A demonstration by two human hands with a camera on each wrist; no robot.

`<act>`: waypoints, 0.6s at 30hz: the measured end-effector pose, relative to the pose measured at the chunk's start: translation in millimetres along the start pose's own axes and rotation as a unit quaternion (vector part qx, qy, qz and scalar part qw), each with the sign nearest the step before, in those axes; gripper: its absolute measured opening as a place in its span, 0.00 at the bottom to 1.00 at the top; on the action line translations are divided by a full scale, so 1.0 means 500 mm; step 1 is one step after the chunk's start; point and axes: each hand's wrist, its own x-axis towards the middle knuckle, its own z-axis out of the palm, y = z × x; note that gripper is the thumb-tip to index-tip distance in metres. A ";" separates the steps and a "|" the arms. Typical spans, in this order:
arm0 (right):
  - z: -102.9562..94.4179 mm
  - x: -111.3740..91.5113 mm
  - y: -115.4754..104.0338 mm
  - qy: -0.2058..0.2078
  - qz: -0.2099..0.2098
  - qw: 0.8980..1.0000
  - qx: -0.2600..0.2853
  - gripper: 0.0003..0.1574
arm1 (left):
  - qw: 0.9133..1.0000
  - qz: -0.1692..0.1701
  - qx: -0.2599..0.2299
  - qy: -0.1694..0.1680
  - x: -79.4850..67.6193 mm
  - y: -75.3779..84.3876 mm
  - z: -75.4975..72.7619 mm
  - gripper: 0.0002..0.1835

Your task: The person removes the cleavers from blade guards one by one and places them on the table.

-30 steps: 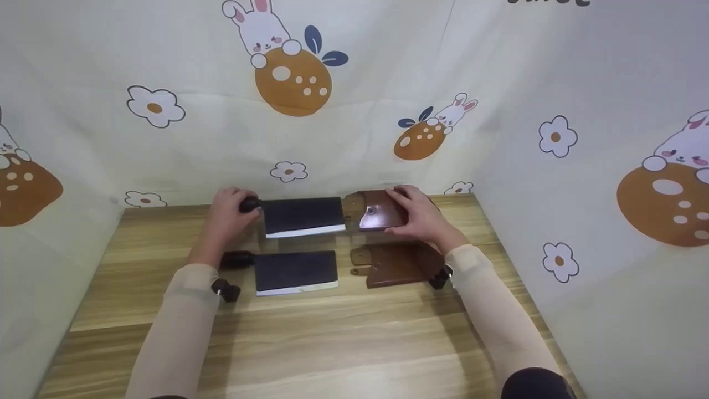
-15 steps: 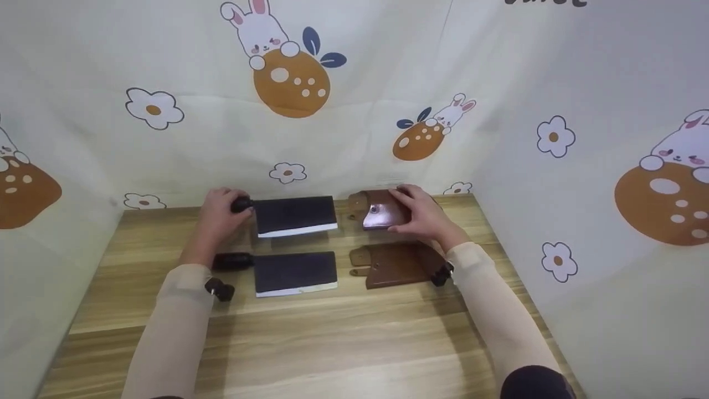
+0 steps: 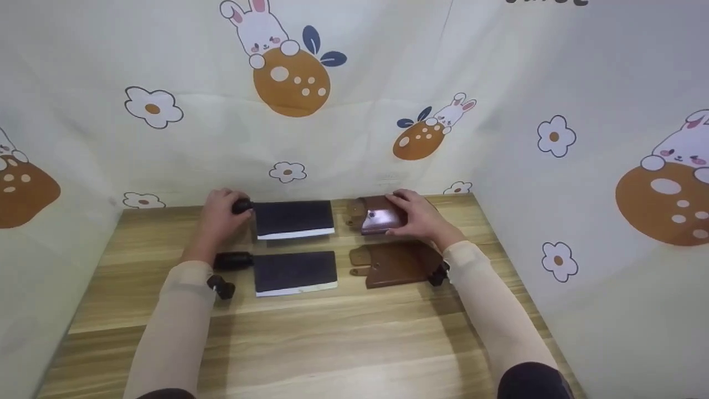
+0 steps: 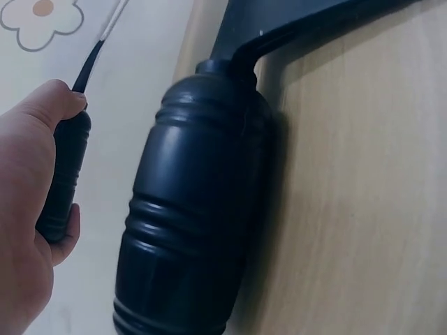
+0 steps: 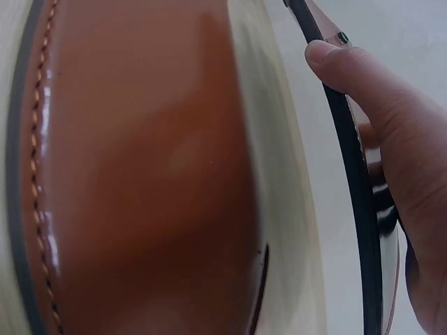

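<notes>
My left hand (image 3: 221, 213) grips the black handle (image 4: 64, 167) of the far cleaver (image 3: 293, 217), whose dark blade with a bright edge points right. Across a short gap, my right hand (image 3: 418, 213) holds a glossy brown leather sheath (image 3: 382, 213) between thumb and fingers, its snap straps facing the blade. The right wrist view shows the thumb on the dark edge of this held sheath (image 5: 353, 174). Nearer to me, a second cleaver (image 3: 296, 271) lies flat on the table, its ridged black handle (image 4: 188, 202) large in the left wrist view. A second brown sheath (image 3: 401, 266) lies to its right.
The wood-grain table (image 3: 332, 343) ends at a back cloth wall (image 3: 354, 138) printed with rabbits and flowers, close behind the far cleaver and sheath. A similar side wall (image 3: 587, 221) stands on the right. Both forearms pass beside the near cleaver and sheath.
The far cleaver has drawn left, away from the held sheath's straps, opening a gap. Both held things have since tipped or dropped slightly lower. The near cleaver and sheath stay put.
</notes>
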 end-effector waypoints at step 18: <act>0.043 0.022 0.027 -0.047 0.038 0.998 0.026 0.70 | 0.998 -0.016 0.044 -0.043 0.017 -0.039 0.039 0.22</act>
